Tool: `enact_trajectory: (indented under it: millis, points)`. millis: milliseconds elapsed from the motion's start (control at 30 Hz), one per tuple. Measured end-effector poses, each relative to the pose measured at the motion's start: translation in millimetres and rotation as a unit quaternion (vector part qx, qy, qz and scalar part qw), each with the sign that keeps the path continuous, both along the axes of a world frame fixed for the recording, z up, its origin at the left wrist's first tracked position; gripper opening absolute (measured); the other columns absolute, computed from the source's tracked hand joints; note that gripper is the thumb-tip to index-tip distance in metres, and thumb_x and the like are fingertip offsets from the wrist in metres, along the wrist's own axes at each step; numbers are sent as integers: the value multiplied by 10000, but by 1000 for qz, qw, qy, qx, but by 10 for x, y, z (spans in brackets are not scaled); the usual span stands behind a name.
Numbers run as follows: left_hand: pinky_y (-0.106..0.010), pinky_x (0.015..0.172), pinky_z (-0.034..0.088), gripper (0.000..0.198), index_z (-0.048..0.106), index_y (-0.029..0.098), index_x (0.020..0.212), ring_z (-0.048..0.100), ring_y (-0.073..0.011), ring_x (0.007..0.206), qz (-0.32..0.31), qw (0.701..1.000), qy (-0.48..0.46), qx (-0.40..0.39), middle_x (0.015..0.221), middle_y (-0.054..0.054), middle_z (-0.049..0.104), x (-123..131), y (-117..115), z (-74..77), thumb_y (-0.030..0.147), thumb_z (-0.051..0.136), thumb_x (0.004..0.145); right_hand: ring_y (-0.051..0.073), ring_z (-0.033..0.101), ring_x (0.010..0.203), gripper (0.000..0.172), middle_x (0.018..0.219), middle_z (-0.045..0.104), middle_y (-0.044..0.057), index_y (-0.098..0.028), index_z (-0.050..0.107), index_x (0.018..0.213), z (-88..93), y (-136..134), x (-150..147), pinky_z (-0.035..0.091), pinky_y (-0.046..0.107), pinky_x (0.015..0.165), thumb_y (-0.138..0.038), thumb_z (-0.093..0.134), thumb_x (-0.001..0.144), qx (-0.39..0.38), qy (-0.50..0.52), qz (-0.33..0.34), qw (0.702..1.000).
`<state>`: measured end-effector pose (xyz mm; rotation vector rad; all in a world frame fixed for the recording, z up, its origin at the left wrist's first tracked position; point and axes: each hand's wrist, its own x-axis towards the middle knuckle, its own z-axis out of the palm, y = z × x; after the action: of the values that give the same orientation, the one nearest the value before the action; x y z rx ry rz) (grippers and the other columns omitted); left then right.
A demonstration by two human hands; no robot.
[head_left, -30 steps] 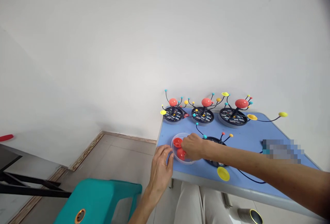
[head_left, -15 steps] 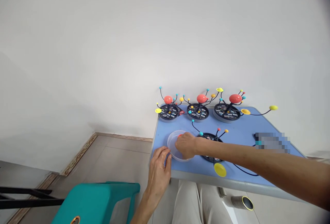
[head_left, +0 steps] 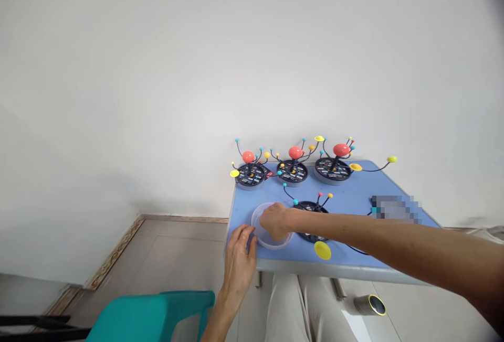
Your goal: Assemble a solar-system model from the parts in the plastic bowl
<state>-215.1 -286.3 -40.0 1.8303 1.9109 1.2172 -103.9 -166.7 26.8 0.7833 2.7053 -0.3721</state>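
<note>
A clear round plastic tub [head_left: 271, 245] stands near the table's front left. My left hand [head_left: 241, 250] rests against its left rim, fingertips touching, with fingers loosely curved and the thumb apart. Into the tub reaches my right hand [head_left: 275, 221], its fingers curled down and closed; what they hold, if anything, is hidden. A bit of red shows at the tub's right side. Under my right forearm lies a partly covered solar system model [head_left: 315, 206], with a black round base, thin curved arms, small balls and a yellow ringed disc [head_left: 323, 250].
Three similar models with red balls stand along the back: left [head_left: 250, 175], middle [head_left: 292, 172] and right [head_left: 333, 169]. A blurred-out item [head_left: 396, 210] lies on the blue table [head_left: 244, 205] at right. A teal stool [head_left: 134, 316] and a cylindrical can [head_left: 370, 305] are on the floor.
The view has shifted slightly, so the table things sit further left. My right hand stays in the tub; the red piece by its fingers no longer shows there. My left hand keeps its place.
</note>
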Motion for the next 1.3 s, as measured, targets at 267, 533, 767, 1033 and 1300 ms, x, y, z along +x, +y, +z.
enact_trajectory:
  millis: [267,533,767,1033,1300]
  points:
    - [-370,767,588,285,674,235,1074,640,-247,1049,50,994,-64,76,1142,-91,676,94,-242,274,399,516,904,119,548,625,146,680,640,-3,-161,694,735,1118,44,1018,397,215,557,-184,550,728,-93,214,-95,968]
    - [-260,714,562,249,717,181,980,684,-161,781,-191,965,-178,-32,911,-61,734,937,174,644,288,509,896,102,485,599,227,679,594,-2,-149,684,798,705,-107,2131,381,244,559,-307,749,647,-374,442,-345,739]
    - [-237,679,488,295,753,174,914,654,-153,718,-263,960,-47,-88,786,-26,737,1231,672,719,172,470,830,94,502,600,280,743,657,28,-143,709,788,256,-134,2266,386,259,586,-316,842,612,-451,515,-354,637]
    - [-235,663,460,285,755,233,1020,662,-170,694,-253,952,70,-160,715,-5,734,1340,800,771,211,572,802,95,476,568,281,619,606,-16,-144,706,734,134,-123,2196,355,259,573,-327,836,567,-401,499,-390,661]
    - [-224,575,379,206,763,234,801,617,-150,616,-285,940,82,-167,633,9,682,1366,858,702,185,564,801,111,451,571,222,582,568,-24,-143,716,735,103,-92,2140,343,267,562,-324,752,611,-344,450,-358,742]
